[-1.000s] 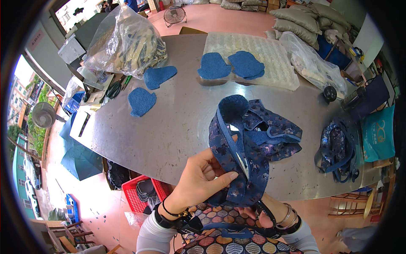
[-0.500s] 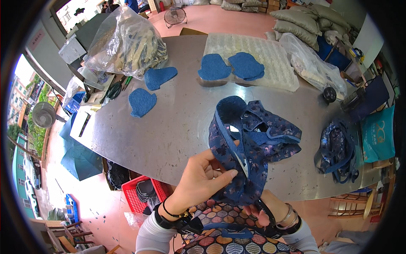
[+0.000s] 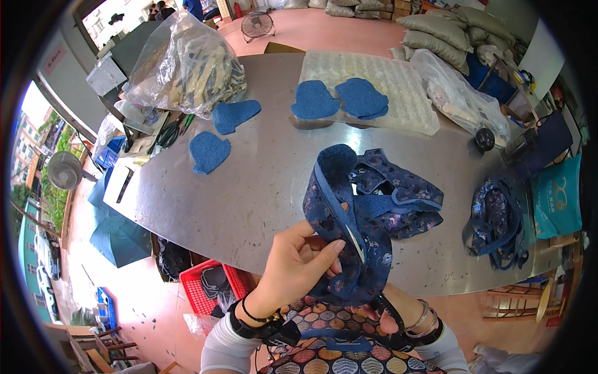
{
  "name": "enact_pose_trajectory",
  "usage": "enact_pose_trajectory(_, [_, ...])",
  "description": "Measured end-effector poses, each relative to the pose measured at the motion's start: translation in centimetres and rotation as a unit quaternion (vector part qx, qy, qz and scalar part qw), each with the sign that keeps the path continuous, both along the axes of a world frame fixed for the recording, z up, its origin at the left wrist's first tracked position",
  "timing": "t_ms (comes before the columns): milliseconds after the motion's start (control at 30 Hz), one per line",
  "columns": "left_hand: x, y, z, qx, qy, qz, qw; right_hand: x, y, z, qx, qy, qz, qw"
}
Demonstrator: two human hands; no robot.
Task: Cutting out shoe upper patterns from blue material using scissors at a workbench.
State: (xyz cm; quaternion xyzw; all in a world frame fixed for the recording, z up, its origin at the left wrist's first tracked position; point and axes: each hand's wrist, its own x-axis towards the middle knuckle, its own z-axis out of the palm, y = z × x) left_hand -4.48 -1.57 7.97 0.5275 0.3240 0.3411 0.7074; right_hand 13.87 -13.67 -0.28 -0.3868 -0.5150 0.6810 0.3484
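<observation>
My left hand (image 3: pixel 298 269) pinches a navy fabric strip (image 3: pixel 321 209), printed with small flowers and lined in fuzzy blue, between thumb and fingers. The strip stands up in a curved loop above the table's near edge. Behind and below it, my right hand (image 3: pixel 398 306) is closed around the black handle of what look like scissors (image 3: pixel 392 311); a narrow pale blade shows between the fabric layers. The fabric hides most of that hand's fingers. Beyond the strip, more of the same floral fabric (image 3: pixel 405 193) trails over the metal table (image 3: pixel 261 168) in a heap of linked pieces.
Blue felt pieces (image 3: pixel 209 151) lie at the left and far side, two on a translucent sheet (image 3: pixel 398 93). A plastic bag of cut strips (image 3: pixel 187 68) stands far left. Another floral bundle (image 3: pixel 495 224) sits right, beside a teal bag (image 3: pixel 556 199). A red basket (image 3: pixel 202 293) is below left.
The looped strip has shifted slightly left and down, and my left hand has moved a little left with it. My right hand stays behind the fabric, gripping the black handle.
</observation>
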Motion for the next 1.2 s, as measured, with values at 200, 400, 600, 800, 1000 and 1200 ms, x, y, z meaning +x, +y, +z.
enact_pose_trajectory(200, [0.1, 0.0, 0.3, 0.006, 0.006, -0.006, 1.0, -0.4, 0.1, 0.5, -0.002, -0.007, -0.014, 1.0])
enact_pose_trajectory(400, [-0.2, 0.1, 0.4, 0.007, 0.015, -0.009, 1.0, -0.4, 0.5, 2.1, -0.032, -0.004, -0.012, 0.999])
enact_pose_trajectory(600, [-0.3, 0.2, 0.0, 0.003, 0.013, -0.016, 1.0, 0.0, 0.0, 1.7, -0.036, -0.084, -0.008, 0.996])
enact_pose_trajectory(800, [-0.4, 0.3, 0.1, 0.003, 0.007, -0.027, 1.0, 0.1, 0.2, 2.3, -0.029, -0.104, -0.012, 0.994])
enact_pose_trajectory(1000, [-0.4, 0.3, 0.0, 0.002, 0.021, -0.028, 0.999, 0.1, 0.1, 2.0, -0.033, -0.101, -0.024, 0.994])
enact_pose_trajectory(1200, [-0.3, 0.3, -1.2, -0.15, -0.12, 0.018, 0.981, 0.2, 0.3, 2.2, -0.069, -0.1, -0.018, 0.992])
